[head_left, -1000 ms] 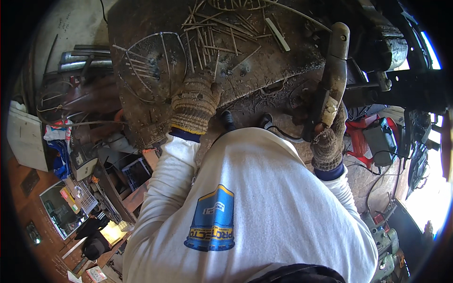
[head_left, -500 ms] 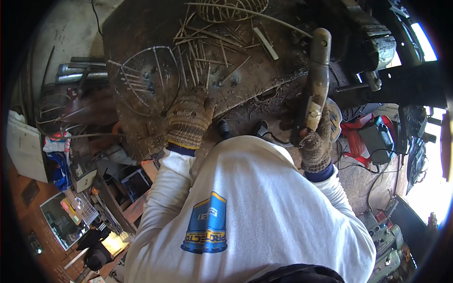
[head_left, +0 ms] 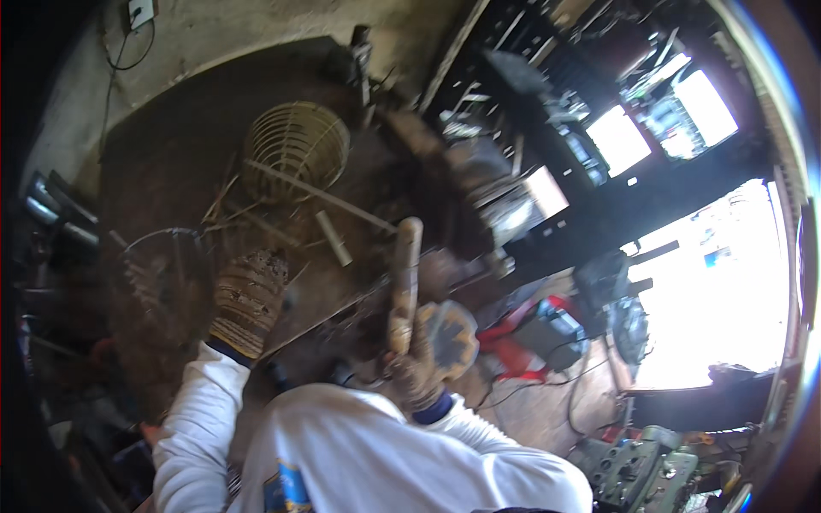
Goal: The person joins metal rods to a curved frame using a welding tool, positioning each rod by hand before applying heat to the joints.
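Observation:
My right hand point(head_left: 416, 376), in a brown knitted glove, is closed around a worn welding electrode holder point(head_left: 405, 278). A long thin welding rod point(head_left: 329, 195) juts from the holder's head, slanting left toward a round wire basket point(head_left: 318, 145). My left hand point(head_left: 248, 303), in a similar striped glove, lies at the near side of the dark worktable point(head_left: 162, 179), beside a bent wire frame point(head_left: 180, 232). Blur and the turn of the hand hide how its fingers are set. Several thin metal rods and a flat pale bar point(head_left: 333, 239) lie beyond it.
A round disc-like object point(head_left: 449, 340) is just right of my right hand. Farther right are a red and grey machine point(head_left: 547, 338) and loose cables point(head_left: 575, 402). Green machinery point(head_left: 633, 466) stands lower right. Metal pipes point(head_left: 60, 209) are at the left, a wall point(head_left: 248, 34) behind the table.
The view has swung up and to the right, bringing the whole basket, the wall and the bright opening into sight. Both hands keep much the same places, the right still gripping the electrode holder.

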Action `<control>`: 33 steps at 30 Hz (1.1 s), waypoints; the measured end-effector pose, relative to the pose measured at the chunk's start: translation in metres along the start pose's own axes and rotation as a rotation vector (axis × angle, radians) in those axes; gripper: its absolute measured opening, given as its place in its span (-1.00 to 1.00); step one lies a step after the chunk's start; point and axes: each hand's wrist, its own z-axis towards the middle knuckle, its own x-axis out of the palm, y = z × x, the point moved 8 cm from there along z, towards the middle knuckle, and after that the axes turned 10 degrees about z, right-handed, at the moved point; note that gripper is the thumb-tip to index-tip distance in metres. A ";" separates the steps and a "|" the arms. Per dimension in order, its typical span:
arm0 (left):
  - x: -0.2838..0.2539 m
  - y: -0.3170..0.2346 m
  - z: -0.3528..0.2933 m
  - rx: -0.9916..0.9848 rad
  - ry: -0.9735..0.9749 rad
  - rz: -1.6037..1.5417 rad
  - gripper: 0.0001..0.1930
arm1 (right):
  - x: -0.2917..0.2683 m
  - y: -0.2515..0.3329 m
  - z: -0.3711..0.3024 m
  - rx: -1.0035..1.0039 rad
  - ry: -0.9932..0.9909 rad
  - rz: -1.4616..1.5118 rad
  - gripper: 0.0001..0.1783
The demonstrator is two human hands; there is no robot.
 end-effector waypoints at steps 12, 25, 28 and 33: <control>0.010 -0.006 0.059 0.207 -0.002 -0.035 -0.82 | 0.015 0.001 -0.013 0.065 0.067 0.167 0.05; -0.001 0.046 0.042 -0.091 -0.165 -0.451 -0.82 | 0.048 0.051 -0.007 -0.276 -0.079 -0.347 -0.28; 0.024 0.093 0.019 -0.385 -0.195 -0.621 -0.81 | 0.041 0.052 -0.010 -0.319 -0.073 -0.419 -0.30; 0.080 0.111 -0.003 -0.842 -0.042 -1.948 -0.89 | 0.040 0.053 -0.012 -0.318 -0.101 -0.516 -0.28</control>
